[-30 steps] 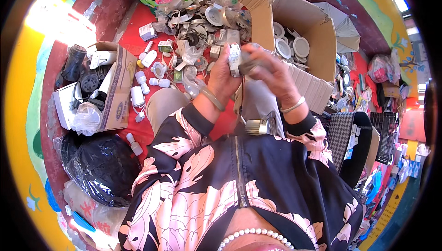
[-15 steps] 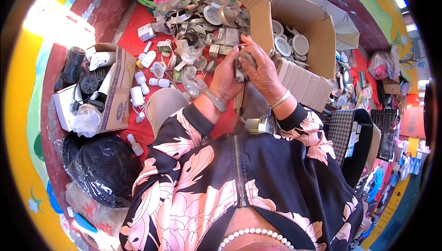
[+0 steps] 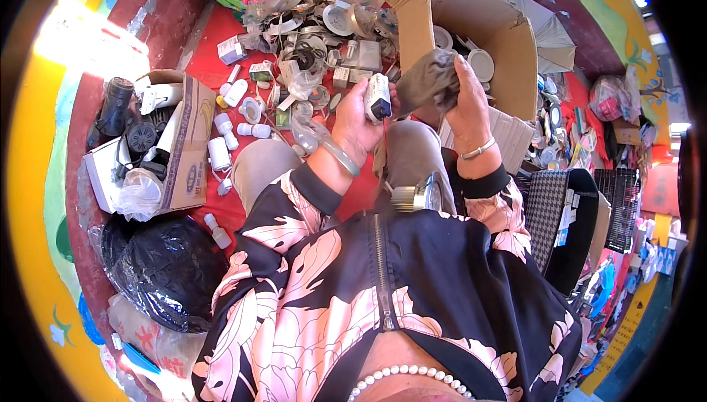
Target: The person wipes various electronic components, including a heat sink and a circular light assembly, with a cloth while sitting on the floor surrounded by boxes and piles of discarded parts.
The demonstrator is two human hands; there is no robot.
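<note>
In my left hand (image 3: pixel 353 128) lies a small white-and-black box-shaped electrical part (image 3: pixel 378 98), gripped by the fingers; a thin red wire seems to hang below it. My right hand (image 3: pixel 470 113) clutches a crumpled grey-brown cloth (image 3: pixel 428 84), held up to the right of the part and apart from it. The cloth covers some of the open cardboard box (image 3: pixel 482 15) behind, where round white lamp fittings (image 3: pixel 481 65) lie. Close to my body, a silver finned lamp (image 3: pixel 417 197) rests at my lap.
Lamp parts, small boxes and wires (image 3: pixel 309 56) are heaped on the red ground cover ahead. At left stand a carton (image 3: pixel 193 144) of devices and a black plastic bag (image 3: pixel 162 269). White bulb-like pieces (image 3: pixel 223 129) lie between. A checkered case (image 3: pixel 546 214) stands at right.
My hands were together around the cloth and the part. Now they are apart: the right has moved away to the right with the cloth, and the left keeps the part, now uncovered.
</note>
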